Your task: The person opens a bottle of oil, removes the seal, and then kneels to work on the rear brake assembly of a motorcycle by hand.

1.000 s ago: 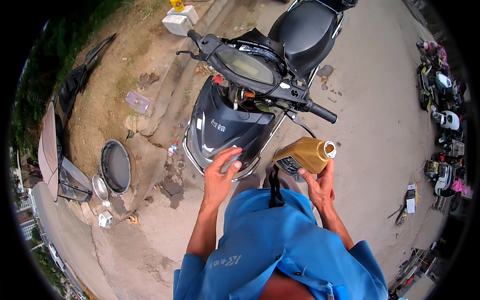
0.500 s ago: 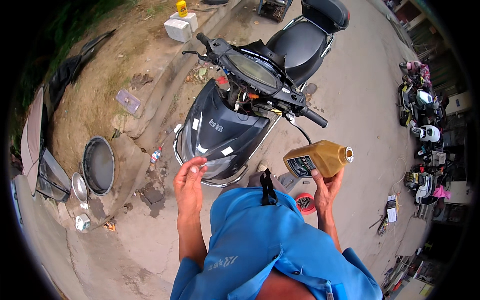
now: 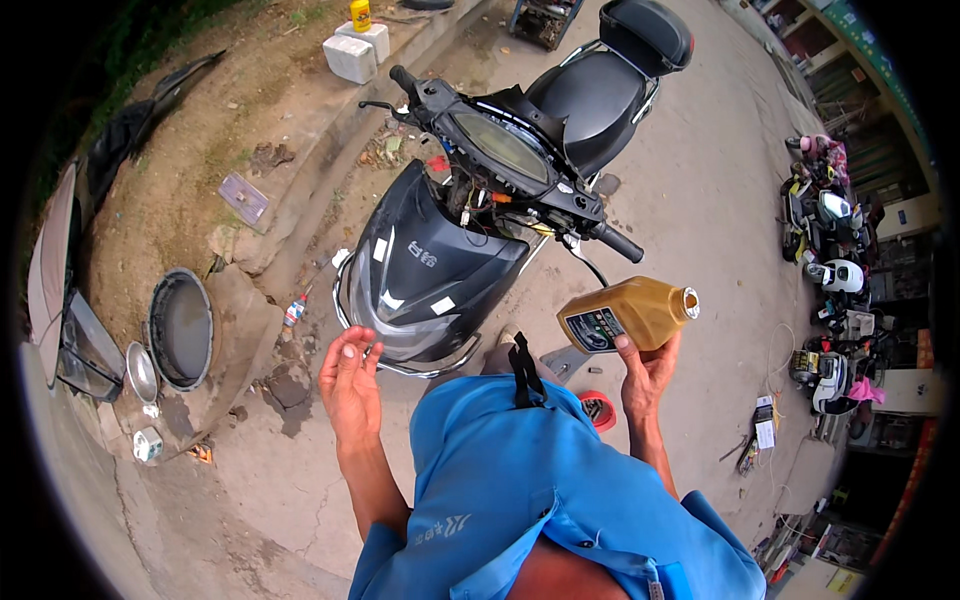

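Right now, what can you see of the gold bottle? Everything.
The gold bottle looks like plastic, with a flat-sided body, a dark label on one face and a short neck with a pale, silvery rim; no cap shows on it. It is tilted, neck toward the person's right, held off the ground; in the picture it sits right of the scooter's front. The right hand's grip supports it, thumb near the label, the rest partly hidden behind it. Its contents can't be seen.
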Action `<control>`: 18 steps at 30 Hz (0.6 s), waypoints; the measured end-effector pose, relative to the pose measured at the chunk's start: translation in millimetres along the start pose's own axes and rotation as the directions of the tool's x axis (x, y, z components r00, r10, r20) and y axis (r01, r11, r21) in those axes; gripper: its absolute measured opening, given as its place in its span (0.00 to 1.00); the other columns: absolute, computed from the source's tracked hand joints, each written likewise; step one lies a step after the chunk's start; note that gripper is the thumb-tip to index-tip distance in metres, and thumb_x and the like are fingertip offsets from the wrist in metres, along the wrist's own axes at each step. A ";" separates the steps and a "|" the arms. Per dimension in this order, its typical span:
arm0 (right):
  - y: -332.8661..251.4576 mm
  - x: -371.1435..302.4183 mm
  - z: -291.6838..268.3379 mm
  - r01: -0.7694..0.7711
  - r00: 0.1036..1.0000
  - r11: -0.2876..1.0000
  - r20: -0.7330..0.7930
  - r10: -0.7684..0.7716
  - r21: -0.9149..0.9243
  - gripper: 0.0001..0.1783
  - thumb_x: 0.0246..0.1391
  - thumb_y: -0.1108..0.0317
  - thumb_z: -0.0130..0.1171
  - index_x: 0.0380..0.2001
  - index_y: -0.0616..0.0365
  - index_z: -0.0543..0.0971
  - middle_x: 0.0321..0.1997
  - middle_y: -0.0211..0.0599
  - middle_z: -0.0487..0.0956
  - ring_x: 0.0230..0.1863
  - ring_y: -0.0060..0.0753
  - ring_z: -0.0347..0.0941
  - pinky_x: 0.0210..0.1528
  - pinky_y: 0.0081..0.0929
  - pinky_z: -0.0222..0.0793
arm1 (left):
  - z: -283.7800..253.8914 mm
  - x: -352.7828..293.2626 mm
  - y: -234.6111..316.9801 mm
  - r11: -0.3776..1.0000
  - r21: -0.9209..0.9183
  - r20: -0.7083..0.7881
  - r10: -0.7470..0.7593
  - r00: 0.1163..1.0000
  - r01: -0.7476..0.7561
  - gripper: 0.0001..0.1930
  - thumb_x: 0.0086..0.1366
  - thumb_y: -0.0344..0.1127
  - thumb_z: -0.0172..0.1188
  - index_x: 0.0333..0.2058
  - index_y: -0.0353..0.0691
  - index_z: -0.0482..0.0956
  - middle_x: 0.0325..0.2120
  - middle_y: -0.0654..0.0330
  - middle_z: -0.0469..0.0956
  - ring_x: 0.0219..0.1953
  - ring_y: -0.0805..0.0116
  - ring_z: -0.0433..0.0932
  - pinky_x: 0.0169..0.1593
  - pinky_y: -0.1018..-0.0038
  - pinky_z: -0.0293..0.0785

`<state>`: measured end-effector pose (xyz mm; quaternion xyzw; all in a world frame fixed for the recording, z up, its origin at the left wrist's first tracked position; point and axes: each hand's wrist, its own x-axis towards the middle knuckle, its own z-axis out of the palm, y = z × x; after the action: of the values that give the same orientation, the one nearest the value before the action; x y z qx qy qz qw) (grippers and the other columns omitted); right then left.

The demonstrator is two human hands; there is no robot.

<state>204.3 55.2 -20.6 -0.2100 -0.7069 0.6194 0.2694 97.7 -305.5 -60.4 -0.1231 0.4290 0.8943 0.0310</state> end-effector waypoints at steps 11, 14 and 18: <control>-5.4 -7.0 4.0 -0.063 0.996 0.996 -0.054 0.066 0.055 0.40 0.54 0.68 0.76 0.65 0.59 0.64 0.61 0.37 0.74 0.62 0.32 0.71 0.63 0.32 0.68 | 7.4 6.1 1.1 0.999 0.009 0.024 -0.032 0.999 0.031 0.15 0.72 0.35 0.63 0.51 0.31 0.79 0.47 0.55 0.80 0.54 0.62 0.78 0.60 0.61 0.75; -6.9 -8.8 5.1 -0.055 0.996 0.997 -0.062 0.059 0.058 0.40 0.54 0.68 0.76 0.65 0.59 0.64 0.61 0.37 0.74 0.62 0.32 0.71 0.63 0.32 0.68 | 7.8 7.8 0.9 0.999 0.000 0.038 -0.038 0.999 0.038 0.14 0.71 0.34 0.63 0.51 0.31 0.79 0.46 0.55 0.81 0.54 0.62 0.78 0.59 0.61 0.75; -6.8 -10.5 5.9 -0.058 0.996 0.997 -0.060 0.061 0.048 0.39 0.54 0.66 0.76 0.64 0.59 0.64 0.61 0.38 0.74 0.62 0.34 0.71 0.64 0.33 0.67 | 7.5 8.0 2.3 0.999 0.016 0.056 -0.035 0.998 0.034 0.15 0.72 0.35 0.62 0.51 0.30 0.79 0.47 0.56 0.80 0.54 0.62 0.78 0.60 0.61 0.75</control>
<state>208.8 43.1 -15.7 -0.2434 -0.6772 0.6366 0.2773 88.1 -301.5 -56.1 -0.1050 0.4325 0.8935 0.0595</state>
